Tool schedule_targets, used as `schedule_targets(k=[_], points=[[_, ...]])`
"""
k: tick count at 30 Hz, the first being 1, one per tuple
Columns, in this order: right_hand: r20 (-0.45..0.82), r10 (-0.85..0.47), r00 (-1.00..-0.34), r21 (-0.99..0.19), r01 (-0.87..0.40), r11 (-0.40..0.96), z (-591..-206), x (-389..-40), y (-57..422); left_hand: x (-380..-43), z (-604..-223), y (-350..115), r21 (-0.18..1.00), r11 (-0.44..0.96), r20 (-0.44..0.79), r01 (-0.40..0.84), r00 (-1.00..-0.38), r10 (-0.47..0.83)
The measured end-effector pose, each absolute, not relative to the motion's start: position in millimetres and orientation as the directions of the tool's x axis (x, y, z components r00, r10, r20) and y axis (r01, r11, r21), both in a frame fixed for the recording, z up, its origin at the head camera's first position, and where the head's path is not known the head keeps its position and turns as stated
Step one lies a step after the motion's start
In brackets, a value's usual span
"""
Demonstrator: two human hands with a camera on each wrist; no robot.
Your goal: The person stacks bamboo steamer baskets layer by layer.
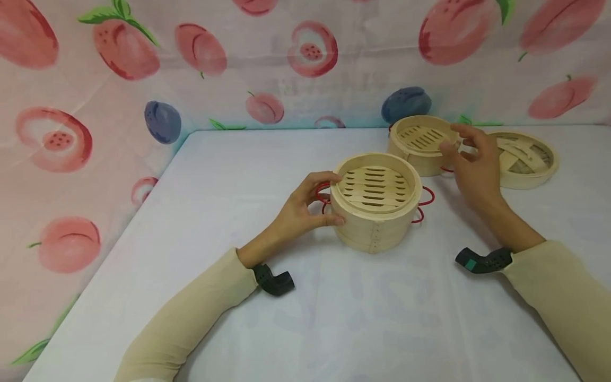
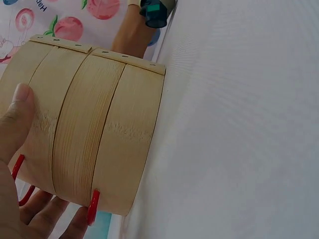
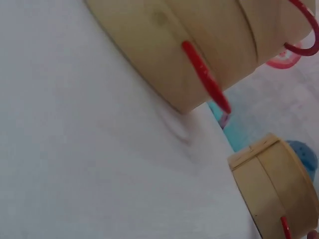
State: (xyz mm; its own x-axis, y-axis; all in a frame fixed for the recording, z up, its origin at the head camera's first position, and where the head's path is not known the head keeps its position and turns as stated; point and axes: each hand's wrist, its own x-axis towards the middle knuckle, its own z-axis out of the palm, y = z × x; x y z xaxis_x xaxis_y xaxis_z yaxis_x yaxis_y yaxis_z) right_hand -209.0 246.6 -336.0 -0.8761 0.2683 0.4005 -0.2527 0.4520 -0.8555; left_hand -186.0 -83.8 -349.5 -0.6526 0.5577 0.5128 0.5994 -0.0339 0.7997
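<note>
Two bamboo steamer baskets (image 1: 375, 233) stand stacked near the middle of the table, slatted floor on view, red loop handles on both sides. My left hand (image 1: 303, 207) grips the stack's left side; in the left wrist view the thumb (image 2: 22, 107) lies along the wall and fingers reach behind the handles. Farther back on the right is another steamer basket (image 1: 420, 159), also red-handled. My right hand (image 1: 477, 164) is at that basket's right rim, thumb and forefinger spread apart and overlapping the rim. A fingertip shows beside this basket (image 3: 269, 184) in the right wrist view.
A round steamer lid (image 1: 525, 178) with a woven top lies at the back right, partly behind my right hand. White cloth covers the table (image 1: 334, 318). A fruit-print curtain (image 1: 238, 63) rises along the back and left edges.
</note>
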Motion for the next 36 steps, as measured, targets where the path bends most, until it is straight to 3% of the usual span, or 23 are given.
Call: schedule_targets(k=[16, 26, 31, 36], points=[[0.324, 0.217, -0.921, -0.740, -0.104, 0.664, -351.5, -209.2, 248.9, -186.6, -348.7, -84.2, 0.809, -0.044, 0.506, 0.587, -0.655, 0.562], [0.359, 0.207, -0.910, -0.718, -0.127, 0.684, -351.4, -209.0, 250.1, -186.6, -349.1, -84.6, 0.804, -0.042, 0.507, 0.593, -0.648, 0.568], [0.316, 0.227, -0.921, -0.721, -0.078, 0.689, -351.2, -207.4, 251.0, -187.1, -349.4, -84.8, 0.804, -0.038, 0.506, 0.593, -0.649, 0.569], [0.316, 0.195, -0.928, -0.743, -0.115, 0.659, -351.2, -205.6, 252.5, -187.2, -350.0, -84.6, 0.798, -0.039, 0.509, 0.601, -0.639, 0.576]])
